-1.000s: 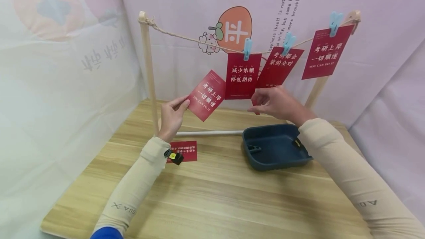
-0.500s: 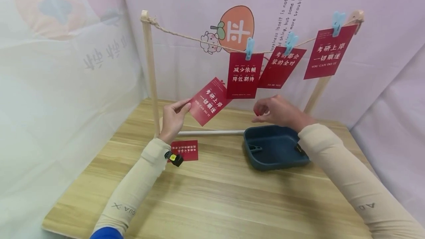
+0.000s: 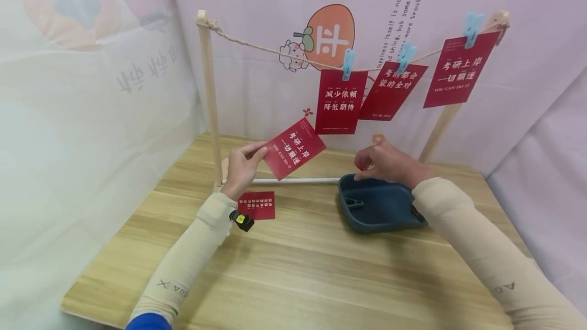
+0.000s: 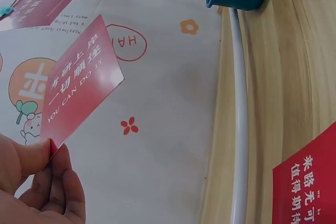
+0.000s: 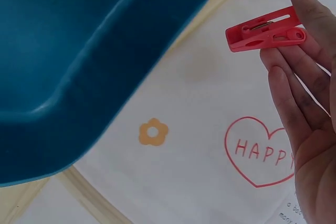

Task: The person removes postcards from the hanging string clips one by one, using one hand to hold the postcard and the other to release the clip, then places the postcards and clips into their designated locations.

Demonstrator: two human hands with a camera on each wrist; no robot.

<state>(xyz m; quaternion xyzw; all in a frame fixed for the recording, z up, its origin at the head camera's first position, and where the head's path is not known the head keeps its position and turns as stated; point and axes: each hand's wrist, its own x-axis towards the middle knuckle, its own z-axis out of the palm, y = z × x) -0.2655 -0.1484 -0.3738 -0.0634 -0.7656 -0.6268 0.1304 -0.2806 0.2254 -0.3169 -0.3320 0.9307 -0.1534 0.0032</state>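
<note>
My left hand (image 3: 245,167) pinches a red card (image 3: 293,149) by its lower left corner, between thumb and fingers. The card tilts in the air, its upper right close to a hanging red card (image 3: 343,108) in the head view. Over the back edge of a dark blue bin (image 3: 380,210) is my right hand (image 3: 390,164). It holds a red clothespin (image 5: 262,29) between thumb and fingers, with the nose pointing away from the palm in the right wrist view. In the head view, little of the clothespin shows past the fingers.
A twine line (image 3: 266,47) runs between two wooden posts, the left post (image 3: 210,95) nearer the held card. Three red cards hang from it by light blue clothespins (image 3: 348,64). Another red card (image 3: 260,205) lies on the wooden table (image 3: 293,274), before a white rod (image 3: 298,181).
My right hand has come down from the hanging cards to the bin, still holding the red clothespin. My left hand has lowered its card a little, and the card has turned clockwise.
</note>
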